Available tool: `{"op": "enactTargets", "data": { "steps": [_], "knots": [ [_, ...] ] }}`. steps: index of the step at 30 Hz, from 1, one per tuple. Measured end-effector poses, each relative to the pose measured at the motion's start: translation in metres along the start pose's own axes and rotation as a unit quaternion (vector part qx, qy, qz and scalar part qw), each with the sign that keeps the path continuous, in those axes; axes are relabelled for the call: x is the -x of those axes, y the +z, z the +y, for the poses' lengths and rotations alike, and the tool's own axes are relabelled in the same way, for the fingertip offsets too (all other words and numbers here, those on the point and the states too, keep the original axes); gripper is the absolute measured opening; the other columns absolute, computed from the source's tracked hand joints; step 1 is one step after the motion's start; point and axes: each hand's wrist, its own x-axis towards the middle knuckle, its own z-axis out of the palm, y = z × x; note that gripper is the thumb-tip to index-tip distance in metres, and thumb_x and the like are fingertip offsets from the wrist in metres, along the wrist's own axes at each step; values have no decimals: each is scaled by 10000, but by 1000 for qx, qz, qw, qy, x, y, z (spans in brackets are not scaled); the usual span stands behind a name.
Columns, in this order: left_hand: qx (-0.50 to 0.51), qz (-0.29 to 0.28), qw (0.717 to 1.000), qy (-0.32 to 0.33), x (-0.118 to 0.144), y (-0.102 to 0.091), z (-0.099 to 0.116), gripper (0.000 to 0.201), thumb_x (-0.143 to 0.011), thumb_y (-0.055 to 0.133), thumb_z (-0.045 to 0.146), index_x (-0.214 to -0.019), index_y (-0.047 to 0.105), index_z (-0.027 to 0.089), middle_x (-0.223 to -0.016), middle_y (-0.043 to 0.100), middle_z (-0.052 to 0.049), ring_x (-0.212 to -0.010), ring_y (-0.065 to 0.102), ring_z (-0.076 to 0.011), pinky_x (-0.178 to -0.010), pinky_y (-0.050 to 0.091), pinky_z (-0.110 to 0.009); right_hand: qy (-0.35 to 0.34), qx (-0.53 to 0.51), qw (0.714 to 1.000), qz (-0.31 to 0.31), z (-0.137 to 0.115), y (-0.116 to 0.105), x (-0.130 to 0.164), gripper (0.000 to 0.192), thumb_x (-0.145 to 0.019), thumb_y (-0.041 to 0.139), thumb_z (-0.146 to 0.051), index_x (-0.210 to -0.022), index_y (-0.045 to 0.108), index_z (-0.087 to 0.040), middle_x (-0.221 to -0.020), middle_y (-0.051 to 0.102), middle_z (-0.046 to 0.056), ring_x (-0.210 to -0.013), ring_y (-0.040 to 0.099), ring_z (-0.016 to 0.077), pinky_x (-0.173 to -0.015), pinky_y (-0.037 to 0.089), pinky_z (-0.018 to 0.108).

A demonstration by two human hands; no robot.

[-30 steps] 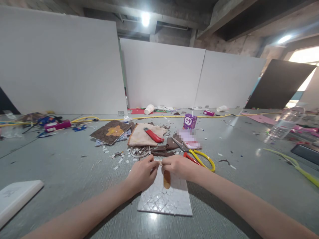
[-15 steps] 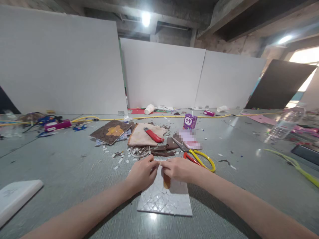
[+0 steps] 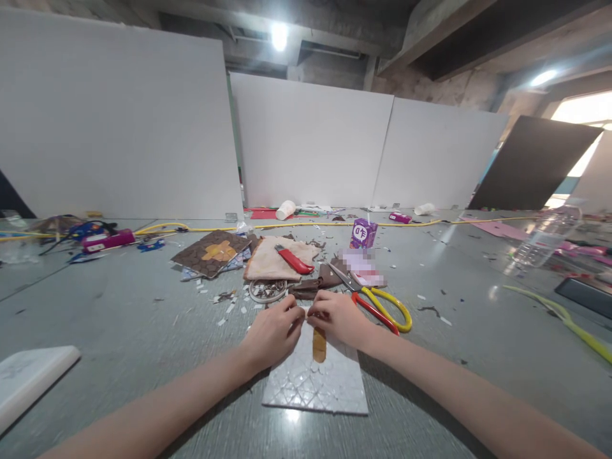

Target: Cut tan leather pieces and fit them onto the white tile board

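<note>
A white board [image 3: 315,386] with a scale-like pattern of glossy pieces lies flat in front of me. An orange-brown strip [image 3: 319,346] runs up its middle. My left hand [image 3: 273,333] rests over the board's far left part, fingers curled and tips pinched together. Close beside it, my right hand [image 3: 340,320] bends its fingers down at the board's far edge, thumb and forefinger together. Whatever lies between the fingertips is too small or hidden to make out. Scissors [image 3: 382,305] with yellow and red handles lie just beyond my right wrist.
Beyond the hands are a red-handled cutter [image 3: 295,260] on a beige cloth [image 3: 261,258], a round lid [image 3: 268,292] of scraps, brown patterned sheets [image 3: 210,252] and a purple carton [image 3: 363,234]. A clear bottle [image 3: 545,239] and phone [image 3: 586,298] are right; a white slab [image 3: 38,376] is left.
My right hand has lifted and turned slightly, its fingers more arched, uncovering more of the orange-brown strip. The left hand stays nearly in place.
</note>
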Motion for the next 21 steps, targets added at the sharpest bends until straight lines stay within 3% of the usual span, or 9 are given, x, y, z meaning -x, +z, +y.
{"op": "enactTargets", "data": {
  "steps": [5, 8, 12, 18, 21],
  "knots": [
    [100, 37, 994, -20, -4, -2, -2, 200, -797, 375, 226, -888, 540, 160, -820, 472, -30, -703, 483, -124, -651, 384, -233, 25, -41, 999, 5, -2, 1, 0, 137, -741, 508, -153, -666, 623, -141, -708, 571, 32, -645, 514, 108, -585, 379, 205],
    [179, 32, 982, -58, -9, -3, -6, 253, -766, 450, 282, -972, 527, 157, -796, 478, -17, -643, 464, -110, -604, 381, -220, 116, -128, 985, 5, -3, -4, -2, 136, -740, 507, -170, -692, 630, -136, -688, 589, 21, -657, 522, 111, -601, 384, 208],
    [242, -11, 968, -71, -12, -5, -11, 212, -764, 451, 315, -842, 576, 164, -745, 513, -1, -643, 469, -113, -584, 361, -216, 197, -220, 955, -9, -5, -8, -4, 187, -753, 479, -228, -731, 635, -128, -683, 609, 18, -648, 525, 115, -586, 387, 209],
    [264, -23, 962, -74, -13, -5, -13, 234, -779, 406, 309, -669, 534, 146, -657, 512, 15, -640, 464, -116, -589, 351, -217, 208, -265, 941, -41, 2, -5, -5, 237, -751, 467, -276, -777, 634, -110, -653, 605, 19, -603, 527, 116, -549, 391, 210],
    [257, -24, 963, -77, -13, -6, -12, 226, -776, 395, 299, -650, 508, 149, -630, 492, 24, -623, 454, -114, -570, 343, -215, 151, -263, 950, -81, 8, -13, -5, 187, -735, 495, -236, -804, 631, -128, -688, 613, 16, -618, 541, 108, -569, 410, 202]
  ]
}}
